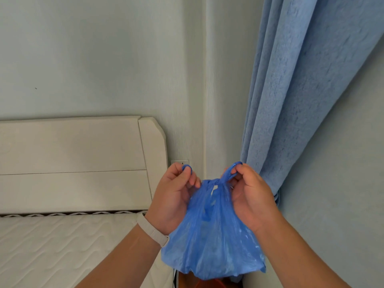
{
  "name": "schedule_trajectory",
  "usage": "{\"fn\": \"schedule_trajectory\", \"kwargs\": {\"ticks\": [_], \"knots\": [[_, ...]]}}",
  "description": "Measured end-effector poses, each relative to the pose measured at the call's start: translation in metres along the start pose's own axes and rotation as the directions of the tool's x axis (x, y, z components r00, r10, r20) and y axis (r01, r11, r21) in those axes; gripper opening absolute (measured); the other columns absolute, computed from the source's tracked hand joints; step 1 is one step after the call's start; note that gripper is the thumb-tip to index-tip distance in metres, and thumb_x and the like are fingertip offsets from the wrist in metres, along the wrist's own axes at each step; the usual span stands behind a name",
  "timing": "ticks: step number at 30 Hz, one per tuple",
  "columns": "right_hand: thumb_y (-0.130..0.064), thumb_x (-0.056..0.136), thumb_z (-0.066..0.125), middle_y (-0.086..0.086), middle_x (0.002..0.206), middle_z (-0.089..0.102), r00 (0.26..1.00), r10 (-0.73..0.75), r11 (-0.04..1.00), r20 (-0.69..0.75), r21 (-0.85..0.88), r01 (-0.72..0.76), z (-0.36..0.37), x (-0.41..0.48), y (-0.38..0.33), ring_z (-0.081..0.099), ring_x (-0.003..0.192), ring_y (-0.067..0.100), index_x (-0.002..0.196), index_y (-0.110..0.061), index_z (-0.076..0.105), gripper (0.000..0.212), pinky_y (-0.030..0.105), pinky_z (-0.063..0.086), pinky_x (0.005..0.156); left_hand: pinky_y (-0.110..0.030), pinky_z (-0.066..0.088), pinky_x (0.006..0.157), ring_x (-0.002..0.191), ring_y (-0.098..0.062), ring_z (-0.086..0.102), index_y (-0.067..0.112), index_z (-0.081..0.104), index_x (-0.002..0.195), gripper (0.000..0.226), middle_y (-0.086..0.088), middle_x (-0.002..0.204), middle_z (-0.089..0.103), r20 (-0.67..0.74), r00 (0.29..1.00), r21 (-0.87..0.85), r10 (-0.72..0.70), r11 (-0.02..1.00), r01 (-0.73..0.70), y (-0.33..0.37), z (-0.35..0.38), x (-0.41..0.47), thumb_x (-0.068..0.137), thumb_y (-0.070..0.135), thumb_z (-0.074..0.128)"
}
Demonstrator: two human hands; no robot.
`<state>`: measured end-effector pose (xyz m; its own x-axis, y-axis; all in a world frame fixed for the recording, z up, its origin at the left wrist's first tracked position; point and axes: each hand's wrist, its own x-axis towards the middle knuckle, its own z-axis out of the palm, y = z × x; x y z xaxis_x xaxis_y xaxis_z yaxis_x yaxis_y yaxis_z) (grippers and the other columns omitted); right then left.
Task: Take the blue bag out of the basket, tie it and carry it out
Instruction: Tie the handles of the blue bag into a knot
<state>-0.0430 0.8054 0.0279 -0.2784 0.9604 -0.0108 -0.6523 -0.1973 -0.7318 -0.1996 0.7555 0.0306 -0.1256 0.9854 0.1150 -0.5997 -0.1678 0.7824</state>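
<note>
A thin blue plastic bag hangs in the air between my two hands, low in the middle of the view. Its two handle loops are crossed into a knot at the top. My left hand pinches one handle loop, whose end sticks out above my fingers. My right hand pinches the other loop on the right of the knot. A reddish-orange rim, perhaps the basket, peeks out under the bag at the bottom edge; most of it is hidden.
A bed with a white quilted mattress and cream headboard fills the left. A blue curtain hangs at the right, close behind my right hand. A pale wall corner lies straight ahead. A light band sits on my left wrist.
</note>
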Motion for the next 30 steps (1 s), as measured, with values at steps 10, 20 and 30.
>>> {"fn": "schedule_trajectory", "kwargs": {"ticks": [10, 20, 30], "knots": [[-0.014, 0.096, 0.045, 0.005, 0.056, 0.057, 0.993, 0.057, 0.997, -0.107, 0.048, -0.052, -0.024, 0.007, 0.012, 0.063, 0.058, 0.021, 0.063, -0.014, 0.056, 0.035, 0.029, 0.055, 0.058, -0.024, 0.037, 0.049, 0.048, -0.014, 0.036, 0.014, 0.044, 0.069, 0.026, 0.001, 0.051, 0.036, -0.262, 0.965, 0.248, -0.010, 0.966, 0.077, -0.021, -0.040, 0.002, 0.092, 0.004, 0.051], [-0.011, 0.091, 0.040, -0.001, 0.049, 0.033, 0.976, 0.001, 0.997, -0.220, -0.077, -0.019, -0.044, 0.025, -0.003, 0.033, 0.043, 0.014, 0.061, -0.017, 0.038, 0.031, 0.031, 0.043, 0.053, -0.027, 0.039, 0.056, 0.053, -0.017, 0.033, 0.015, 0.044, 0.072, 0.023, 0.000, 0.057, 0.032, -0.363, 0.930, 0.325, 0.046, 0.942, 0.080, -0.004, -0.082, 0.001, 0.092, 0.006, 0.051], [-0.009, 0.089, 0.051, 0.003, 0.056, 0.054, 1.000, -0.017, 0.843, 0.006, -0.537, 0.017, -0.016, 0.006, 0.000, 0.055, 0.056, 0.018, 0.057, -0.018, 0.059, 0.034, 0.031, 0.050, 0.060, -0.032, 0.053, 0.068, 0.062, -0.016, 0.054, 0.007, 0.058, 0.076, 0.017, -0.004, 0.066, 0.055, -0.146, 0.989, 0.403, 0.030, 0.915, 0.032, 0.013, -0.045, -0.003, 0.091, 0.005, 0.053]]}}
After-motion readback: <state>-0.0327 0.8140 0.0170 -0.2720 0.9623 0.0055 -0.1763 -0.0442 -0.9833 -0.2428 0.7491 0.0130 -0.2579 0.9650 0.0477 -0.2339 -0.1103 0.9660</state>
